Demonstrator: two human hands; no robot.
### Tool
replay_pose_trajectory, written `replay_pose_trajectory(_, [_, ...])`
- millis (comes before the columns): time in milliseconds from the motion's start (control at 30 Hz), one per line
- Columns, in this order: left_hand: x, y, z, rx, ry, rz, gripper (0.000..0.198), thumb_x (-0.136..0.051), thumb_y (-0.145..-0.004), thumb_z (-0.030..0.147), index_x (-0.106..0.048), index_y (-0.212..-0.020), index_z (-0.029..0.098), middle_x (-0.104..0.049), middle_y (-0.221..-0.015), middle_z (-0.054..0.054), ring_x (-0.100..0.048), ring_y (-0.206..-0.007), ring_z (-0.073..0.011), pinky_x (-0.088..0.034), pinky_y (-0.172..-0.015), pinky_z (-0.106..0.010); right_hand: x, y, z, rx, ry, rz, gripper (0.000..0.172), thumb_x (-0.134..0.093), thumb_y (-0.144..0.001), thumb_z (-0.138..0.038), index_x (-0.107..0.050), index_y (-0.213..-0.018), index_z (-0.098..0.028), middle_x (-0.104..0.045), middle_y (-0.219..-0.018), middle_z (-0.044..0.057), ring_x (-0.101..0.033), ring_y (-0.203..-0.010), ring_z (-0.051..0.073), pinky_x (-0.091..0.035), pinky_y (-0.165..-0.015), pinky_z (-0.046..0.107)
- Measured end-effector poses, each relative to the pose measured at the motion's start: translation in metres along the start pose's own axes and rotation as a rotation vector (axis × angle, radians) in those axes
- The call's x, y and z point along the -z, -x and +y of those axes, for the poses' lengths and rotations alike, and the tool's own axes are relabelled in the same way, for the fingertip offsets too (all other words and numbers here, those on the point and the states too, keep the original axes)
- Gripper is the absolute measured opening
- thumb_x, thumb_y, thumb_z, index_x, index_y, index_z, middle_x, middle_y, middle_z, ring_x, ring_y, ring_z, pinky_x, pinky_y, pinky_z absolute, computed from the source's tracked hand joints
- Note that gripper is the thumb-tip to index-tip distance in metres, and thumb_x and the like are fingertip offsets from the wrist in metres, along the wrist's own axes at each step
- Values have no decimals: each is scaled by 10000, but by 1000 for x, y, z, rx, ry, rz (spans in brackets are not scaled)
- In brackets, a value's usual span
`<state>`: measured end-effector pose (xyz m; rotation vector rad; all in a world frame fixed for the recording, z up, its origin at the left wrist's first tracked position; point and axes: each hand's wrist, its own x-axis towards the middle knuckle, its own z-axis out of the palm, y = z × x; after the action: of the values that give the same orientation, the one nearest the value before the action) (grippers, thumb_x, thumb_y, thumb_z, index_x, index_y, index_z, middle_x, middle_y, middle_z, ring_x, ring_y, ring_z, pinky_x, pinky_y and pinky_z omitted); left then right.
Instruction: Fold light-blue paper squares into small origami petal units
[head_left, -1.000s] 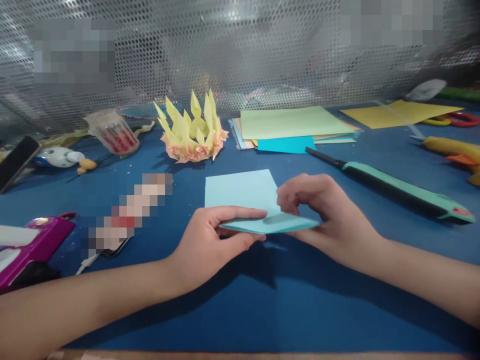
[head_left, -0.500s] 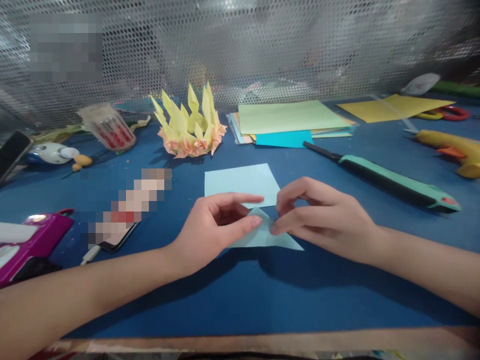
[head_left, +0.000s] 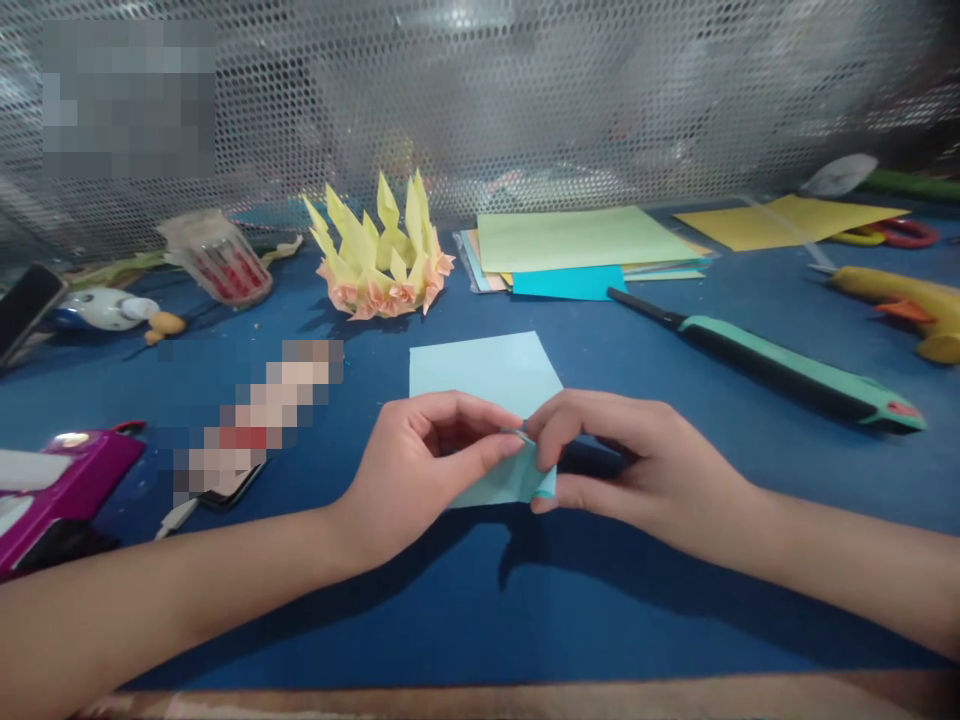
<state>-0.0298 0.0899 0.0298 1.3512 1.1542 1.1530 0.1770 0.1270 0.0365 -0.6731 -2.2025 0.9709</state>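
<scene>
Between my hands is a small folded piece of light blue paper (head_left: pixel 499 482), held just above the blue table. My left hand (head_left: pixel 424 465) pinches its upper edge between thumb and fingers. On the other side, my right hand (head_left: pixel 626 455) grips the right corner, which is curled over. The fingers cover part of the folds. Just behind, a flat light blue sheet (head_left: pixel 480 365) lies on the table, its near edge hidden by my hands.
Behind stand a yellow-and-pink paper crown (head_left: pixel 386 260) and a stack of coloured paper (head_left: pixel 577 240). A green-black long-nosed lighter (head_left: pixel 795 370) and a yellow glue gun (head_left: pixel 892 295) lie right. Left are a phone (head_left: pixel 232 485), a magenta object (head_left: pixel 82 490) and a clear jar (head_left: pixel 217 260).
The right corner of the small paper, which pointed out to the right, is now bent over in my right hand. My right fingers have closed in nearer my left ones.
</scene>
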Motion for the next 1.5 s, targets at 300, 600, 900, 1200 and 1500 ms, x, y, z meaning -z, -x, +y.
replay_pose_trajectory(300, [0,4,3,-30,47,3,120,-876,-728,219,-827,-837,222,-831,-829,-2,-779,-789,-189,-622,-721,-239,-7,0,-4,-291,-310,118,281,-879,-734,-291,-619,-807,-213,-660,-706,-39,-645,-639,118,-526,-592,205])
replay_pose_trajectory(600, [0,7,2,-68,45,-30,72,-861,-755,204,-799,-793,198,-825,-798,-12,-780,-753,-174,-627,-721,-234,-8,1,-7,-290,-362,132,291,-898,-701,-216,-628,-807,-208,-623,-704,-66,-591,-607,81,-491,-553,162])
replay_pose_trajectory(900, [1,10,1,-218,94,-47,124,-811,-784,101,-731,-739,185,-812,-822,-34,-769,-843,-172,-618,-768,-233,-5,2,-4,-239,-238,119,270,-883,-723,-402,-704,-707,-201,-691,-689,2,-615,-654,147,-491,-606,252])
replay_pose_trajectory(1200, [0,11,1,-230,68,-52,141,-794,-779,74,-727,-732,189,-808,-807,-30,-765,-818,-153,-612,-739,-200,-7,2,-6,-153,-248,180,285,-879,-740,-372,-673,-654,-195,-703,-680,-8,-624,-622,124,-490,-592,224])
replay_pose_trajectory(1500, [0,9,2,-192,107,-57,138,-811,-770,80,-735,-740,192,-805,-809,-8,-766,-804,-137,-616,-744,-193,-7,3,-11,-239,-339,159,312,-842,-785,-385,-650,-639,-188,-663,-657,-14,-554,-598,107,-437,-539,211])
